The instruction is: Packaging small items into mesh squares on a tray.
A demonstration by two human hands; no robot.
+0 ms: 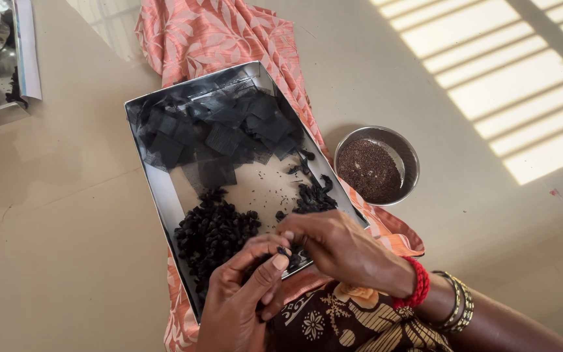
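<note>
A pale beige floor [66, 248] carried bars of sunlight at its upper right corner. On it lay a pink patterned cloth [210, 32] bearing a steel tray [164, 195] of flat black squares [223, 130] and a heap of small black bundles [213, 234]. Above the tray's near edge the left hand [242, 300] and right hand [340, 248] pinched one tiny black piece [286, 251] between closed fingertips. A steel bowl of dark seeds [376, 166] stood beside the tray.

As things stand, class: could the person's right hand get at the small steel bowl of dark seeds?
Probably yes: the bowl stands uncovered just beyond the right hand, with only tray edge and cloth between.
</note>
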